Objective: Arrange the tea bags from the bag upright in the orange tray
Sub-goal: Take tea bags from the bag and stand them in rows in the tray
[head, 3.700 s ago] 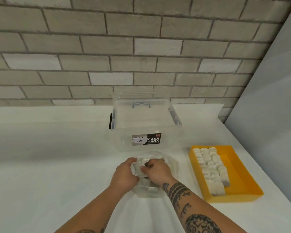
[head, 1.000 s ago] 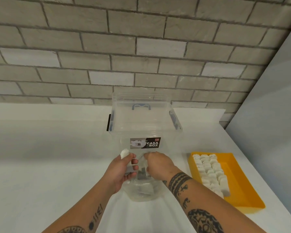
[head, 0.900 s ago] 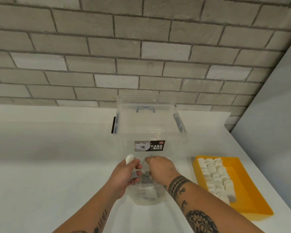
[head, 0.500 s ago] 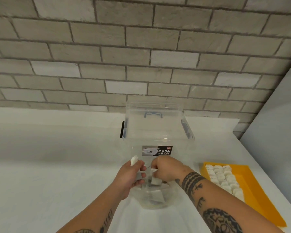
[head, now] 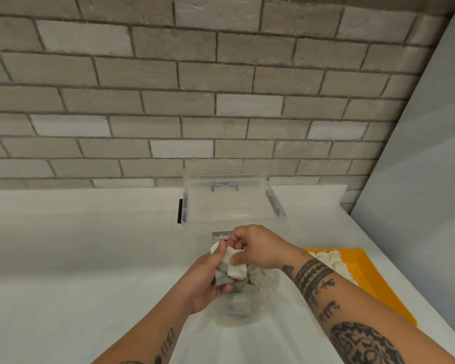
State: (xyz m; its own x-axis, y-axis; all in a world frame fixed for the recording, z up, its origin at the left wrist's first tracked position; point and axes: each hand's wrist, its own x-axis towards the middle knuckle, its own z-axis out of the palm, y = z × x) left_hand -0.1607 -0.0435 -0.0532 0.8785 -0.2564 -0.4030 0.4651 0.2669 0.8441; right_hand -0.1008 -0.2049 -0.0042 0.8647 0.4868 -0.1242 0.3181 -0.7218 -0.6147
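A clear plastic bag (head: pixel 237 308) with a few tea bags inside lies on the white table just below my hands. My left hand (head: pixel 205 279) grips a small bunch of white tea bags (head: pixel 225 270) above the bag's mouth. My right hand (head: pixel 258 248) pinches one tea bag (head: pixel 237 269) against that bunch. The orange tray (head: pixel 363 271) sits to the right, partly behind my right forearm, with a row of upright white tea bags (head: pixel 331 261) along its left side.
A clear, lidless storage box (head: pixel 231 203) with a grey label stands just behind my hands. A brick wall runs along the back and a plain grey panel (head: pixel 418 179) closes the right side. The white table (head: pixel 76 258) stretches out to the left.
My hands have risen out of the bag with tea bags. The right hand now pinches one against the bunch in the left. The camera has tilted up and left, pushing the tray toward the right edge.
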